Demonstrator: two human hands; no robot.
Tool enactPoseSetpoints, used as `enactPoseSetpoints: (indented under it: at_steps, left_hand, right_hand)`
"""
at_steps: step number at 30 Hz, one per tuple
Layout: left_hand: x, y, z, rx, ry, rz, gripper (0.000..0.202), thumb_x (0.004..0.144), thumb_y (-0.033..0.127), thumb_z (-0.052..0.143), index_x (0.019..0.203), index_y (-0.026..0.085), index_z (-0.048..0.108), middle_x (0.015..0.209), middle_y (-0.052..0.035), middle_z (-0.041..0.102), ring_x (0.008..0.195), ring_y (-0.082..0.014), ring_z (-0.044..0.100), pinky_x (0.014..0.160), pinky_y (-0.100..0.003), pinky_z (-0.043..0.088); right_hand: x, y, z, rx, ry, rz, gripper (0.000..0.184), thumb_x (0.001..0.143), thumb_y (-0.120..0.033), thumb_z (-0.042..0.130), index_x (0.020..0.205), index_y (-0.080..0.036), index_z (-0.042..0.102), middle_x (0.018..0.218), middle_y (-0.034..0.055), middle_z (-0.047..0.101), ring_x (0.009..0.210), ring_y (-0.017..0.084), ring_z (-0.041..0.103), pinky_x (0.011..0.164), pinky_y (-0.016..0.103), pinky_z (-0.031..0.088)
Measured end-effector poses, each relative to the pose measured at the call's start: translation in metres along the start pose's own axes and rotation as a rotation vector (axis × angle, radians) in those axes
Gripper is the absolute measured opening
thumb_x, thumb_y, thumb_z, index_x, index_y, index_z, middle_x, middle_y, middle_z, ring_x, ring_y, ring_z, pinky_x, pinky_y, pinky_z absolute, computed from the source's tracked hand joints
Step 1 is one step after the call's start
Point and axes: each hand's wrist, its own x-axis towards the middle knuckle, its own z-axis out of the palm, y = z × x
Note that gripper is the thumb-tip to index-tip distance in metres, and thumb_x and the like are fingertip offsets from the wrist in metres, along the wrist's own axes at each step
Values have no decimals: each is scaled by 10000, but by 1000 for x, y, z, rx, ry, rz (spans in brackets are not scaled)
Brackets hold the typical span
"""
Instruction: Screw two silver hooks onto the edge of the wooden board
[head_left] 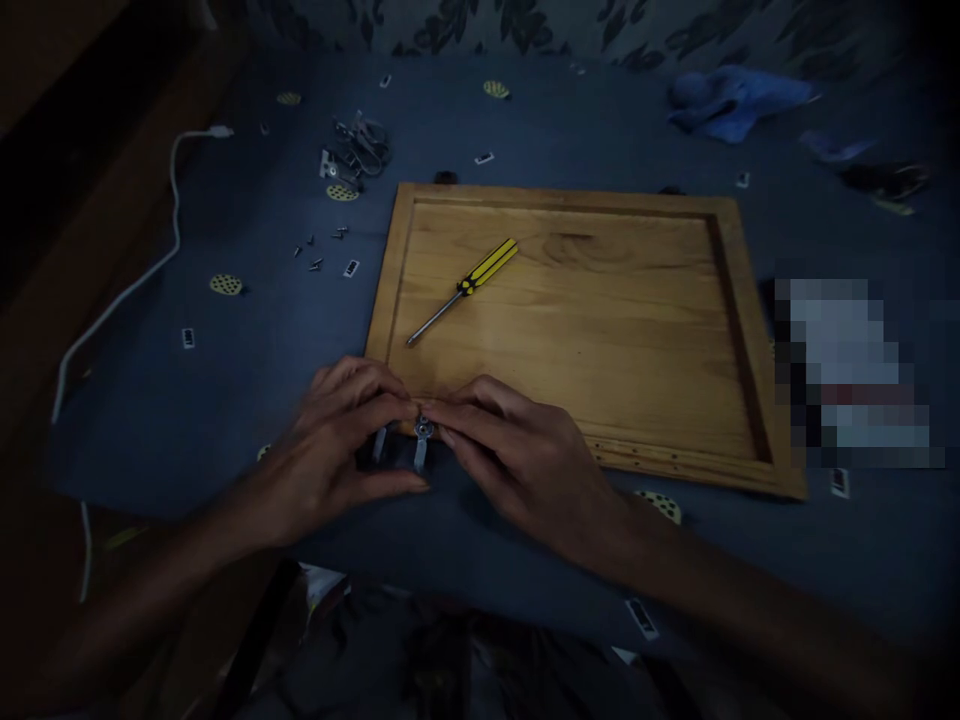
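A framed wooden panel [570, 310], like a cabinet door, lies flat on the blue cloth. At its near left corner sits a metal hinge [422, 432], its arms hanging over the edge. My left hand [337, 440] is curled round the hinge, index finger at the top plate and thumb below. The fingers of my right hand [517, 450] are pinched together at the plate's right side; whatever is between those fingertips is hidden. On the panel rests a screwdriver [484, 270] with a yellow and black handle, its tip toward my hands.
Several small screws [316, 264] lie left of the panel. Behind them is a pile of metal fittings [356, 148]. A white cable [177, 190] runs down the left side. Blue cloth or plastic [735, 100] lies at the back right, and a blurred-out object [855, 370] at the right.
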Motion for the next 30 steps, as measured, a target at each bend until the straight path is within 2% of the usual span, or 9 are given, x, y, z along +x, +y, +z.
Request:
enactPoseSetpoints:
  at_steps: [5, 11, 14, 16, 19, 21, 25, 28, 30]
  left_hand:
    - [0, 0, -1, 1, -31, -14, 366, 960, 480, 748, 1220, 258, 621, 1169, -53, 658, 1158, -261, 576, 972, -414, 470]
    - [0, 2, 2, 8, 6, -20, 350, 906, 408, 833, 1149, 251, 637, 1148, -30, 662, 1117, -246, 587, 940, -383, 471]
    - [-2, 1, 6, 6, 15, -36, 415, 882, 363, 863, 1205, 265, 620, 1179, -17, 653, 1126, -233, 581, 929, -359, 475]
    - [-3, -1, 10, 7, 20, -33, 417, 875, 340, 870, 1204, 274, 622, 1172, -8, 655, 1122, -233, 581, 932, -355, 476]
    - [-5, -3, 13, -19, 28, -33, 406, 886, 354, 858, 1205, 277, 620, 1186, -13, 653, 1153, -245, 570, 962, -365, 471]
    - [-5, -4, 13, -29, 32, -30, 421, 896, 381, 845, 1232, 284, 611, 1201, -16, 649, 1164, -250, 562, 982, -377, 459]
    - [-3, -3, 12, -22, 22, -24, 375, 926, 425, 804, 1211, 283, 605, 1188, -18, 654, 1136, -251, 570, 972, -391, 444]
    - [-1, -2, 9, 7, 2, -5, 357, 928, 450, 795, 1171, 262, 612, 1191, -30, 661, 1139, -258, 577, 961, -395, 445]
    - [-1, -2, 7, 18, 11, 6, 351, 924, 455, 797, 1145, 252, 614, 1178, -34, 665, 1157, -264, 574, 967, -398, 443]
  right_hand:
    - [0, 1, 2, 39, 8, 6, 266, 1065, -161, 506, 1173, -169, 750, 971, 55, 710, 833, 156, 712, 724, 267, 595]
    - [1, -1, 2, 97, 35, 18, 269, 1045, -125, 520, 1183, -178, 745, 961, 54, 711, 858, 161, 710, 750, 273, 599]
    - [3, 6, -5, 163, 84, 32, 264, 1031, -104, 538, 1170, -196, 743, 903, 36, 695, 810, 142, 699, 694, 229, 575]
    - [6, 16, -14, 105, 132, 28, 256, 1033, -117, 534, 1171, -189, 737, 874, 31, 689, 770, 135, 693, 665, 218, 565]
    - [13, 36, -30, -115, 160, 53, 259, 1030, -160, 518, 1172, -173, 734, 896, 54, 715, 759, 152, 705, 672, 251, 573]
    - [19, 48, -39, -202, 143, 89, 284, 1014, -167, 506, 1179, -157, 737, 1006, 107, 739, 831, 201, 727, 692, 306, 577]
    - [43, 65, -44, -291, 84, 195, 300, 987, -242, 548, 1213, -183, 736, 1190, 155, 736, 974, 286, 725, 751, 378, 566]
    - [69, 72, -40, -318, 64, 305, 423, 1016, -343, 535, 1362, -143, 672, 1045, 162, 769, 951, 325, 709, 795, 421, 531]
    - [83, 75, -37, -319, 30, 350, 394, 1029, -377, 514, 1304, -176, 712, 961, 133, 788, 881, 319, 706, 769, 406, 491]
